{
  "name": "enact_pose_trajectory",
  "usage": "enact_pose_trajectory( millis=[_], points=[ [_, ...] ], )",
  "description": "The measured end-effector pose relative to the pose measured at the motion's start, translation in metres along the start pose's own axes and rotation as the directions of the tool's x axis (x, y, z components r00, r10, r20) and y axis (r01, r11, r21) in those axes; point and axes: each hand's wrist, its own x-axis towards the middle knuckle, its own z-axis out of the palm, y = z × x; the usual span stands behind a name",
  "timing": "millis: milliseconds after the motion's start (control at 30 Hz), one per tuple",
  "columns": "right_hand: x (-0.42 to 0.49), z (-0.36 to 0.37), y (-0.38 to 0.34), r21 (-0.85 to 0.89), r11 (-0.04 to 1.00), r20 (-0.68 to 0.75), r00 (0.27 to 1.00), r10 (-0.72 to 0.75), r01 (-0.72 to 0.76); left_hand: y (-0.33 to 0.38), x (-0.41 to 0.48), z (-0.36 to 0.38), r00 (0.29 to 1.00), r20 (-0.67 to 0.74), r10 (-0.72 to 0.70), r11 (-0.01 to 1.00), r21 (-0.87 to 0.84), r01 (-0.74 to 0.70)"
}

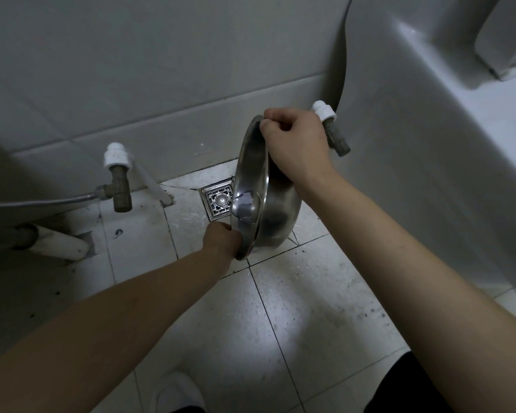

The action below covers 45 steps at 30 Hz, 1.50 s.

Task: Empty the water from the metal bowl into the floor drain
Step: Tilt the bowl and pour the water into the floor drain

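Fingers of both hands (left hand [222,240], right hand [295,141]) pinch the tipped metal bowl's [251,186] rim, floor drain [218,201] just beyond.

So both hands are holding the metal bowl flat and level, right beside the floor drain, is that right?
Not quite. The head view shows the metal bowl tipped steeply on its side, not flat and level. Both the left hand and right hand do grip its rim, right beside the floor drain.
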Motion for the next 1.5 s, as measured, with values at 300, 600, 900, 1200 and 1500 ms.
enact_pose_trajectory(
  millis=[300, 600, 900, 1200, 1500],
  points=[
    [0.001, 0.003, -0.001, -0.021, 1.0, -0.021, 1.0, -0.008, 0.008, 0.0, -0.001, 0.0, 1.0, -0.003, 0.008, 1.0, 0.022, -0.008],
    [-0.001, 0.005, -0.005, -0.016, 1.0, 0.033, 0.999, 0.018, -0.018, -0.002, -0.004, 0.0, 1.0, 0.016, -0.007, 0.999, 0.034, 0.006],
    [-0.002, 0.006, -0.006, -0.004, 1.0, 0.029, 1.0, -0.01, 0.01, 0.0, -0.005, 0.0, 1.0, 0.023, -0.007, 1.0, 0.026, 0.006],
    [-0.004, 0.004, -0.01, -0.004, 1.0, 0.052, 0.998, -0.017, 0.018, 0.002, -0.008, 0.0, 1.0, 0.023, -0.002, 1.0, 0.015, 0.002],
    [-0.006, 0.005, -0.011, -0.015, 1.0, 0.069, 0.998, -0.008, 0.009, 0.005, -0.011, -0.002, 0.999, 0.035, -0.01, 1.0, -0.027, 0.011]
  ],
)
